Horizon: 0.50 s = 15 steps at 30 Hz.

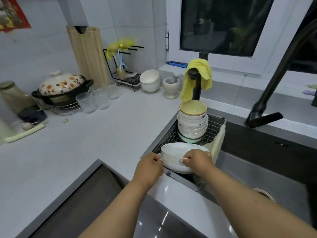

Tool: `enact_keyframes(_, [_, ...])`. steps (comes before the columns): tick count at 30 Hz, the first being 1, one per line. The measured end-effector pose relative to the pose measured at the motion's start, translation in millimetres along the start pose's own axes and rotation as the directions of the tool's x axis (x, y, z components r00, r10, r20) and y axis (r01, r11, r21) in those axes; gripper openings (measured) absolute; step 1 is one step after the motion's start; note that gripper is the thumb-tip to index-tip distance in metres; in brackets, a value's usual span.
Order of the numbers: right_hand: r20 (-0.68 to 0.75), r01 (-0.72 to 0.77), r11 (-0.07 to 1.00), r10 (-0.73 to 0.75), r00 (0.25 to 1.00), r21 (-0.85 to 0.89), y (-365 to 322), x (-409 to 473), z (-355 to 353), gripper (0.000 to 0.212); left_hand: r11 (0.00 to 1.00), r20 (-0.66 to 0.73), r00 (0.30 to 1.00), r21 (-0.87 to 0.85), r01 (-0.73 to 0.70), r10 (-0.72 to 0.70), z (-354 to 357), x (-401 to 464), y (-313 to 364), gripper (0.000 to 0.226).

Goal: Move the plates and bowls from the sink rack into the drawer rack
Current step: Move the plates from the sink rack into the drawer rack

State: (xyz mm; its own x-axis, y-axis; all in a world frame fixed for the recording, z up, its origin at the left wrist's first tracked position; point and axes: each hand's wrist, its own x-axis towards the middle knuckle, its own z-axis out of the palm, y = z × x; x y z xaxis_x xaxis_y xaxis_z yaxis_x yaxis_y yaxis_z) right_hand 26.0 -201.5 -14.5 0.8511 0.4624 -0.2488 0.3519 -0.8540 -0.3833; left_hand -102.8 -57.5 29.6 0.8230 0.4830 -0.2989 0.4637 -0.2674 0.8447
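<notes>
Now both hands, left hand (pixel 149 166) and right hand (pixel 197 159), grip the plate stack (pixel 178 152) at the sink rack's (pixel 212 125) near end, likely needing a level lift toward the drawer.

Dishes in the sink rack

Stack of plates (pixel 178 152) sits in the sink rack (pixel 214 127) at its near end; stack of bowls (pixel 193 122) stands behind it.

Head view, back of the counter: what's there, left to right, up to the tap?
Flowered pot → glasses → cutting board → wire rack → white bowls → mortar → yellow cloth → black tap.
</notes>
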Motion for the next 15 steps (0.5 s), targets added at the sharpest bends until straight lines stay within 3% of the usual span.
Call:
enact_keyframes(5, [-0.074, 0.151, 0.989, -0.150, 0.986, 0.003, 3, 1, 0, 0.036, 0.999, 0.024, 0.999, -0.024, 0.023, -0.022, 0, 15, -1, 0.014])
enact_keyframes(8, [-0.115, 0.198, 0.980, -0.196, 0.974, 0.005, 5, 5, -2, 0.023, 1.000, 0.026, 1.000, -0.011, 0.017, -0.017, 0, 21, -1, 0.015])
enact_keyframes(15, [-0.222, 0.247, 0.961, -0.270, 0.937, -0.129, 3, 11, -18, 0.033, 1.000, 0.023, 1.000, -0.028, 0.013, -0.013, 3, 24, 0, 0.013])
